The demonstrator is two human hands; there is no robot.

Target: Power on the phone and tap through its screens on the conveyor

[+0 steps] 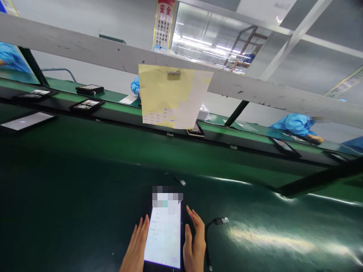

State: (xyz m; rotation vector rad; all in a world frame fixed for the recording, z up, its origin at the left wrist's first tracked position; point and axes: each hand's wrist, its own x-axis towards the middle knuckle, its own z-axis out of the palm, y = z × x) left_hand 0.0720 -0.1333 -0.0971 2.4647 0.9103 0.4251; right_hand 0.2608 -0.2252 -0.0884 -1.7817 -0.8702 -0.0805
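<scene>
A tablet [164, 230] with a lit white screen lies on the dark green mat [70, 211] at the bottom centre. My left hand [136, 247] rests flat along the tablet's left edge, fingers stretched out. On the right edge lies my right hand [195, 241], fingers extended and lightly curved against the frame. Neither hand grips the tablet. A black cable with a plug end [220, 221] lies just right of my right hand. Another small connector [182, 182] sits beyond the tablet's top.
A green conveyor belt [159, 130] runs across the middle carrying several tablets [86, 105]. A grey rail holds a clipped yellow sheet [167, 96]. People in blue coats [296, 124] work at the far side. A tablet [27, 121] lies at the left.
</scene>
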